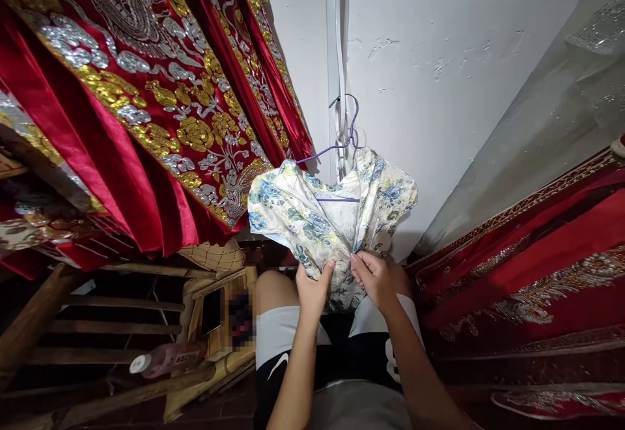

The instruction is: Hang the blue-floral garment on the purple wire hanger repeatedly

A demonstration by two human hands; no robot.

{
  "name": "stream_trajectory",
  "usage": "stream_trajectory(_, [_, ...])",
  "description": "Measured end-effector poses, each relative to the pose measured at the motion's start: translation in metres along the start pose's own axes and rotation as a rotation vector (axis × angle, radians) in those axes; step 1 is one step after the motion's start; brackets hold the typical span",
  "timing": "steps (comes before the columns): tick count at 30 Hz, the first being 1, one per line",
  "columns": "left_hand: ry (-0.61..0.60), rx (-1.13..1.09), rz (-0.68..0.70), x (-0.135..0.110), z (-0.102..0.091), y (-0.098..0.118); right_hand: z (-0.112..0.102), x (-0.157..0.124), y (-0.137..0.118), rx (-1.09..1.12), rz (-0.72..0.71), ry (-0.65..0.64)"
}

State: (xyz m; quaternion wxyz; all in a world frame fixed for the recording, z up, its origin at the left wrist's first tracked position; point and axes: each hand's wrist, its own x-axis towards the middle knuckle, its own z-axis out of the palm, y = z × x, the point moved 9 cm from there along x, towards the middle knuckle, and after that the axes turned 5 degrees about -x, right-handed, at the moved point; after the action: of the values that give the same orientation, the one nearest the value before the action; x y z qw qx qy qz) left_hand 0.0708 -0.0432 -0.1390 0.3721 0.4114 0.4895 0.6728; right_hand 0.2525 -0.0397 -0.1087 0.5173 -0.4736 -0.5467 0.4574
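A cream dress (312, 218) with blue and yellow flowers hangs on a purple wire hanger (342, 143) against the white wall. My left hand (312, 290) is closed on the fabric at the dress's front, low down. My right hand (375, 277) pinches the cloth right beside it. Both hands meet at the middle of the garment, above my knees.
Red garments with gold and silver embroidery (146, 104) hang at the upper left, and more red embroidered cloth (537, 273) lies at the right. A wooden bench (97, 326) at the lower left holds a pink bottle (166, 358). A white pipe (334, 58) runs down the wall.
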Motion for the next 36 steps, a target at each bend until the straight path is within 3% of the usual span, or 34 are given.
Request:
stream_trajectory(2, [0.291, 0.081, 0.308, -0.014, -0.017, 0.022, 0.002, -0.004, 0.003, 0.037, 0.055, -0.009])
stream_trajectory(3, [0.345, 0.132, 0.45, -0.024, -0.016, 0.032, 0.005, -0.005, 0.005, 0.055, 0.078, -0.023])
stream_trajectory(5, [0.203, 0.241, 0.596, -0.033, 0.007, 0.04, 0.011, -0.007, 0.007, 0.078, 0.104, -0.057])
stream_trajectory(7, [-0.06, 0.296, 0.566, -0.033, 0.037, 0.033, 0.014, -0.008, 0.007, 0.091, 0.11, -0.084])
stream_trajectory(9, [-0.206, 0.273, 0.487, -0.031, 0.053, 0.025, 0.014, -0.008, 0.005, 0.1, 0.108, -0.085])
stream_trajectory(14, [-0.38, 0.259, 0.374, -0.023, 0.067, 0.014, -0.008, 0.018, -0.021, 0.134, 0.1, 0.059])
stream_trajectory(20, [-0.573, 0.405, 0.337, -0.019, 0.069, -0.004, -0.028, 0.083, -0.1, 0.352, -0.035, 0.155])
stream_trajectory(24, [-0.665, 0.495, 0.324, -0.008, 0.072, -0.007, -0.033, 0.102, -0.125, 0.403, -0.09, 0.213])
stream_trajectory(27, [-0.637, 0.43, 0.391, 0.014, 0.08, 0.031, -0.029, 0.098, -0.128, 0.353, -0.134, 0.193])
stream_trajectory(31, [-0.441, 0.277, 0.685, 0.051, 0.093, 0.134, -0.02, 0.091, -0.127, 0.221, -0.147, 0.114])
stream_trajectory(33, [-0.476, 0.32, 0.806, 0.06, 0.111, 0.173, -0.019, 0.091, -0.132, 0.153, -0.195, 0.094])
stream_trajectory(36, [-0.533, 0.43, 0.919, 0.064, 0.131, 0.203, -0.022, 0.091, -0.139, 0.076, -0.298, 0.119])
